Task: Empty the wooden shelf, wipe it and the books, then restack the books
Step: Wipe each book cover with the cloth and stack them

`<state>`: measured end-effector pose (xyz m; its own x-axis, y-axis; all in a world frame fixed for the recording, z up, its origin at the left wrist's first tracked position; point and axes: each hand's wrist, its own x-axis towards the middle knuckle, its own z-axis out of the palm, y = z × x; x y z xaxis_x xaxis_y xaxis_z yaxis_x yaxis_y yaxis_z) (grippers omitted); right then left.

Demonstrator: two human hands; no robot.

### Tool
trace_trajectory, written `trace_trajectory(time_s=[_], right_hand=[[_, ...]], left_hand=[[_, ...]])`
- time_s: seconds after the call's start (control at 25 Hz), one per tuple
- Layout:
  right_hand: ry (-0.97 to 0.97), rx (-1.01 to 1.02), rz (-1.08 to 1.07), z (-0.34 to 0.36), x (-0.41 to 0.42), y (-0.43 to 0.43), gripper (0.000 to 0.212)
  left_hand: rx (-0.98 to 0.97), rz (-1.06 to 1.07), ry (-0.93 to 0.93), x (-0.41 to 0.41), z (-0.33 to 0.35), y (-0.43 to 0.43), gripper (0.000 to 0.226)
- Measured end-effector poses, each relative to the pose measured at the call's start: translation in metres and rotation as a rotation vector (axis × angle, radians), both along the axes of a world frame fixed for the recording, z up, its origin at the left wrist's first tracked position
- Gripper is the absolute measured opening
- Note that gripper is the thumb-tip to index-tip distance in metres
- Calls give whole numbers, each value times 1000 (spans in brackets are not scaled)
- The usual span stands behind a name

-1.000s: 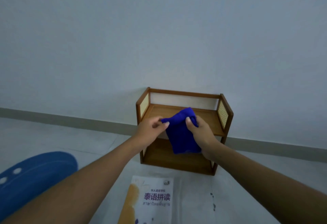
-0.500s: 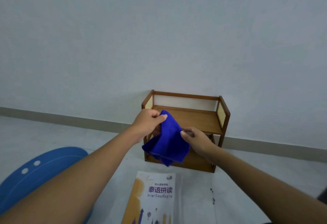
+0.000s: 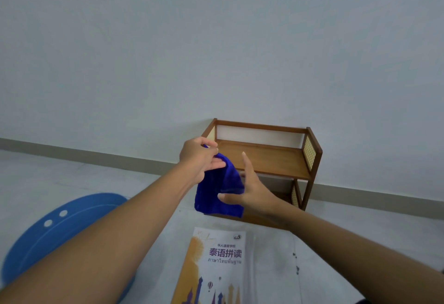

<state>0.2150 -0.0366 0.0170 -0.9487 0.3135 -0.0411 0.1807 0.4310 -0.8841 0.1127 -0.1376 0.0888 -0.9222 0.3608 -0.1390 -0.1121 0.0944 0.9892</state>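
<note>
A small two-tier wooden shelf [image 3: 271, 157] stands against the wall with both tiers bare. In front of its left side I hold a blue cloth [image 3: 218, 191] in the air. My left hand [image 3: 200, 159] pinches the cloth's top corner. My right hand [image 3: 247, 191] grips its lower right edge with the thumb, index finger pointing up. A book [image 3: 216, 267] with a white and orange cover lies flat on the floor below my hands.
A blue plastic stool seat [image 3: 60, 229] sits at the lower left on the pale floor. The white wall and its grey skirting run behind the shelf. Dark specks mark the floor [image 3: 296, 263] right of the book.
The cloth has come off the shelf's top tier and toward me, now hanging spread between both hands. My left hand rose, and the view shifted so the shelf sits farther right.
</note>
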Motion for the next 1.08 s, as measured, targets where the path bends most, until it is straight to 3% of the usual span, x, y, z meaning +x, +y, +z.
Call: trace_trajectory(time_s=[0.2, 0.32, 0.48, 0.6, 0.72, 0.92, 1.0, 1.08], right_hand=[[23, 299, -208, -9, -15, -10, 116], [-31, 296, -231, -14, -20, -10, 103], [-79, 327, -299, -14, -23, -6, 68], [-81, 225, -243, -12, -25, -10, 79], [-125, 358, -254, -14, -29, -19, 87], [-57, 333, -332, -16, -32, -13, 40], [-66, 389, -349, -14, -30, -5, 19], [-32, 386, -328, -10, -26, 3, 16]], left_hand=[[7, -72, -136, 0, 0, 1, 18], [-13, -148, -159, 0, 1, -4, 21], [-35, -204, -129, -6, 5, -11, 28], [-69, -289, -162, -10, 9, -18, 46], [-115, -403, -179, -10, 13, -25, 49], [-264, -446, -71, -10, 14, -30, 47], [-394, -406, 70, -14, 10, -32, 32], [-514, -391, 212, -20, 3, -37, 22]])
